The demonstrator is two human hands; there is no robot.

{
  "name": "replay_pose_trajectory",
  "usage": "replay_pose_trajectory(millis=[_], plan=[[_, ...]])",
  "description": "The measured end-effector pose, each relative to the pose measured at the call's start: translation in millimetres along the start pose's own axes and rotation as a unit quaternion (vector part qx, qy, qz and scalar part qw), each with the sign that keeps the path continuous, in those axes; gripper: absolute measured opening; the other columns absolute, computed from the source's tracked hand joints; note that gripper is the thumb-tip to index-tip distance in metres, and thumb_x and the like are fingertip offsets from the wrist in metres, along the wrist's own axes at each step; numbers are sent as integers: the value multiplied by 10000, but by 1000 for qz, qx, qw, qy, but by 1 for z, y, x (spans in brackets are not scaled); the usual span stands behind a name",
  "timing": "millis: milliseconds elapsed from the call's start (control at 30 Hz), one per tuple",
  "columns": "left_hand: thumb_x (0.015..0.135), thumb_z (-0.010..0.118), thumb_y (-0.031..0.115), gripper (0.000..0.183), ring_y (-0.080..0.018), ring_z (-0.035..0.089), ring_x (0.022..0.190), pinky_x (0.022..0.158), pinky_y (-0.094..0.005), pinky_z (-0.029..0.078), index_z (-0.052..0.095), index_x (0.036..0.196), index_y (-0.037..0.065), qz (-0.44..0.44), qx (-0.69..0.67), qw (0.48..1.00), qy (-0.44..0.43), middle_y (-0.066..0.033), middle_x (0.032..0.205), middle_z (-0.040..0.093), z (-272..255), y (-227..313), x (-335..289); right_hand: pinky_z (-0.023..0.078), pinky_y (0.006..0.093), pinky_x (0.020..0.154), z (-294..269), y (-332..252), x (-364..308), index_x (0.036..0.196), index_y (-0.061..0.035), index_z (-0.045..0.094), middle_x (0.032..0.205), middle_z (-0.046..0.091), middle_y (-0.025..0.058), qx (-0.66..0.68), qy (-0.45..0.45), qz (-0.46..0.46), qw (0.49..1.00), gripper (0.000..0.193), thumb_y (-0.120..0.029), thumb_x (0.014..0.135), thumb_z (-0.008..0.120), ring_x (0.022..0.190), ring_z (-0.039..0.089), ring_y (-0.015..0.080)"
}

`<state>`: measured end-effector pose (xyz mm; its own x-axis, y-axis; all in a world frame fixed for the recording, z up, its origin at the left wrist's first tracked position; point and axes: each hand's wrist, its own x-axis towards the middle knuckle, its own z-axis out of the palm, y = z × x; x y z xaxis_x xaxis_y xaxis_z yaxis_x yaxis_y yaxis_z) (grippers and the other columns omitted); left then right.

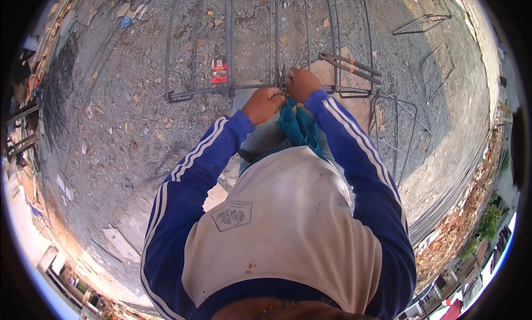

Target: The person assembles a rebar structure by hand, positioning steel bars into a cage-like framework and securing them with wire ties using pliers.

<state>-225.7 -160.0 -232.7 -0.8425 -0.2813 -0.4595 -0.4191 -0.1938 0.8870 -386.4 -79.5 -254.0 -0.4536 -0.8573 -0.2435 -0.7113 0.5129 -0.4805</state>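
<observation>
Two bare hands work close together at the near edge of a steel bar frame (229,48) laid out on gravelly ground (127,153), its long bars running away from a person in blue striped sleeves. The left hand (265,105) sits just on the person's side of that edge, while the right hand (302,84) reaches slightly farther, over the edge and right of the middle bars. Fingers of both are drawn in narrow, nearly meeting; whether they are closed on a bar or on something thinner cannot be told. Teal cloth (299,126) hangs just below them at the person's lap. Long-handled cutters (351,70) with orange marks lie across the frame's near right corner, to the right of the right hand. Beyond the near edge, left of the hands, a red-and-white packet (219,70) lies among the bars, its contents hidden from view. A bent steel loop (394,99) rests just outside the same right corner, and a blue scrap (126,21) lies on the ground, well beyond the frame's left side
</observation>
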Motion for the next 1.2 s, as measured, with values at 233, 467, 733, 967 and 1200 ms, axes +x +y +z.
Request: replay_pose_trajectory(millis=[233,467,733,967,1200], plan=[[910,548,190,243,-62,463,594,627,-256,448,652,1003,-9,-70,-90,993,-24,2,768,593,-32,4,11,504,498,675,5,-33,-46,948,-16,561,813,657,226,64,49,40,996,373,-337,781,652,756,641,416],[880,565,251,271,-83,491,627,623,-246,439,661,981,18,-74,-9,997,-36,4,801,615,-35,11,14,506,481,644,14,-28,-42,939,-46,524,817,655,213,28,58,68,996,331,-319,807,657,738,651,386],[880,563,252,267,-88,517,648,626,-265,465,665,965,20,-31,73,996,-38,-16,869,657,-31,19,10,499,504,646,15,-24,-51,993,-53,512,742,653,205,45,58,54,996,294,-296,851,598,699,639,405],[887,561,229,261,-107,569,691,629,-268,486,670,970,6,-26,149,986,-66,-38,856,650,-21,8,2,501,512,679,1,-19,-37,966,-50,575,777,654,227,58,36,74,995,262,-291,877,522,738,641,410],[885,562,191,229,-99,538,650,616,-271,452,662,942,-7,-16,63,997,-32,-38,779,643,-6,18,-3,503,511,692,0,-3,-6,949,-43,578,798,659,230,-28,-4,40,999,275,-300,873,519,765,646,406]])
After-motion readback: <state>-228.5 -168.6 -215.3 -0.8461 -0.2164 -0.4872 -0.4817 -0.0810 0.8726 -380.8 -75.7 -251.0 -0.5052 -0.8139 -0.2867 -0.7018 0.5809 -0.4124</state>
